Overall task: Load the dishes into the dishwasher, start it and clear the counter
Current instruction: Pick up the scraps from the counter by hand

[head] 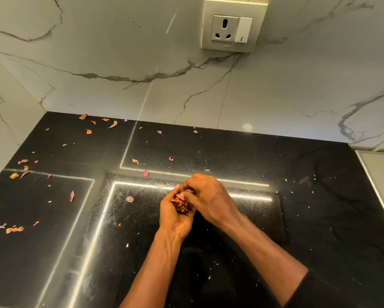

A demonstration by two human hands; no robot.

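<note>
**Two hands gather dried scraps over a black counter**

Head view, looking down: a glossy black counter (pixel 319 196) fills the lower part of the picture, and bright strips of light are reflected across it. Both hands meet above its middle.

The left hand (pixel 175 218) is turned palm up. Its fingers curl into a cup around a clump of scraps (pixel 182 204), which are red, orange and pink and look dry and papery. The right hand (pixel 211 196) reaches over from the right, knuckles up. Its fingers are bent and bunched close together, with the tips pinching at the top of the clump, where a pink piece shows. The fingertips themselves are partly hidden. A dark sleeve (pixel 319 294) covers the right forearm at the lower edge.

Loose scraps (pixel 72 196) lie scattered over the counter, mostly to the left and along the back edge, well apart from the hands.

Behind the counter rises a white marble wall (pixel 97 52) with grey veins. High on it is a socket (pixel 225 28), with a white switch (pixel 243 30) just beside it.
</note>
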